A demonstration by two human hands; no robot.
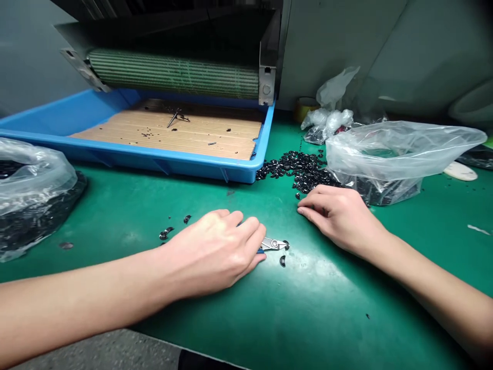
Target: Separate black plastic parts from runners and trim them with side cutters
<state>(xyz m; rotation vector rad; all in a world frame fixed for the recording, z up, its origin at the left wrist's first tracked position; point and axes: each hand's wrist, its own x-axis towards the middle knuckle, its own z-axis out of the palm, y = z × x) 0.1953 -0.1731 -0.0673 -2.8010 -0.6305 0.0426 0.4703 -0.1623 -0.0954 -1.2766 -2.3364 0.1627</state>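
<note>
My left hand (219,246) rests on the green mat (269,308), fingers curled over small cutting pliers (274,244) whose metal jaws stick out to the right. A tiny black part sits at the jaw tips and another (282,261) lies just below. My right hand (339,216) lies on the mat with fingers pressed together and pointing left, at the near edge of a heap of small black parts (300,168). What its fingertips hold is hidden.
A blue tray (173,162) with a wooden board stands behind, under a green roller (173,74). A clear bag of black parts (389,154) lies right, another bag (31,195) left. A few loose black parts (166,234) lie near my left wrist.
</note>
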